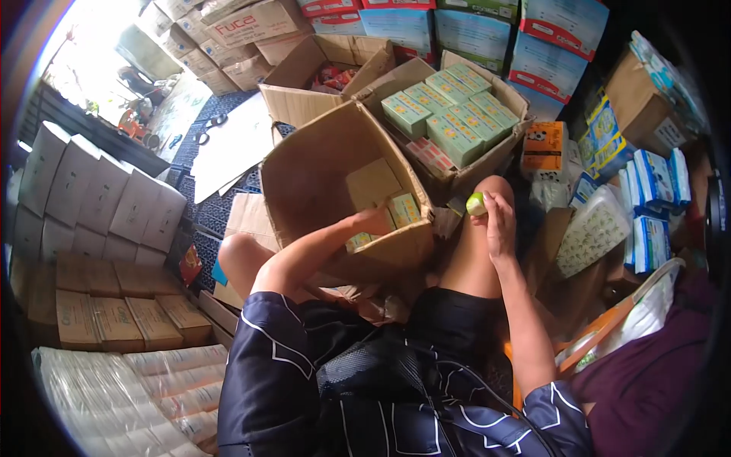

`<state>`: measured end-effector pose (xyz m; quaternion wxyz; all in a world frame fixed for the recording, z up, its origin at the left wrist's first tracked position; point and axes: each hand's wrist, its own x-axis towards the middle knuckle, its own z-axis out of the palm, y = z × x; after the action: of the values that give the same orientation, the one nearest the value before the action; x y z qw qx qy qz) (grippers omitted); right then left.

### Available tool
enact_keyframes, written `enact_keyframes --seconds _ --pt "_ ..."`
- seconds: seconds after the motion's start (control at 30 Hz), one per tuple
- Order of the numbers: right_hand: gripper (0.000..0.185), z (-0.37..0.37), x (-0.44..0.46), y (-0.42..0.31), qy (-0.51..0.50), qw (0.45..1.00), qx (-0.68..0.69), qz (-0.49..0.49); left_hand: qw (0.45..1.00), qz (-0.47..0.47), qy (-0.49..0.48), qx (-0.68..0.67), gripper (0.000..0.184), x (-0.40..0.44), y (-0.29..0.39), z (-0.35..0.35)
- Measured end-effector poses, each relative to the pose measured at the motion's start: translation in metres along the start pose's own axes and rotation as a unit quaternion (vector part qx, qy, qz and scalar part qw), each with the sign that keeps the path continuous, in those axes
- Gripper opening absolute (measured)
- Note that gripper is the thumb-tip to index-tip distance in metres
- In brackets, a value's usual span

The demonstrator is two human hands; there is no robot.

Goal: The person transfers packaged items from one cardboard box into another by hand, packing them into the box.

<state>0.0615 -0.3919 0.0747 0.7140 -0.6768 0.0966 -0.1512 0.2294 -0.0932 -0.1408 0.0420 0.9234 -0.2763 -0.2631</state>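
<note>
In the head view, my left hand [373, 221] reaches into a large open cardboard box [304, 164]. It lies by a few green-and-yellow small cartons [403, 209] against the near wall; its fingers are hidden or too unclear to read. Above my right knee, my right hand [499, 225] is closed around a green fruit [475, 203] with pale flesh showing, like a bitten guava or apple. Beyond it, a second open cardboard box [499, 152] holds rows of similar pale green cartons [453, 133], with red-and-white packs [430, 154] at its near left.
A third open box [293, 99] with red packets stands behind. White cartons [99, 190], brown cartons [129, 320] and plastic-wrapped packs [129, 396] are stacked at left. Blue-and-white packs [651, 190] and a patterned clear bag [594, 232] lie at right. Blue-and-red boxes [472, 46] line the back.
</note>
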Motion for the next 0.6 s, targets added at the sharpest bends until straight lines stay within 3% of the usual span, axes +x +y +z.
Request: enact_keyframes --seconds 0.07,0.13,0.2,0.47,0.6 --pt "0.037 -0.001 0.001 0.000 0.003 1.000 0.010 0.014 0.989 0.144 -0.014 -0.013 0.098 0.060 -0.051 0.065" --pt "0.036 0.001 0.000 -0.003 0.006 1.000 0.010 0.011 0.998 0.018 -0.041 -0.036 0.090 0.012 0.001 -0.005" --pt "0.036 0.000 0.002 -0.004 0.006 1.000 0.014 0.015 0.997 -0.027 -0.054 -0.039 0.082 -0.005 0.018 -0.029" --pt "0.037 -0.001 0.000 0.000 0.007 1.000 0.020 0.013 0.998 -0.059 -0.012 0.017 0.055 -0.016 0.029 -0.044" --pt "0.035 -0.007 0.000 -0.003 -0.005 0.999 0.038 0.024 0.996 -0.008 0.000 0.092 0.066 -0.068 0.089 -0.160"
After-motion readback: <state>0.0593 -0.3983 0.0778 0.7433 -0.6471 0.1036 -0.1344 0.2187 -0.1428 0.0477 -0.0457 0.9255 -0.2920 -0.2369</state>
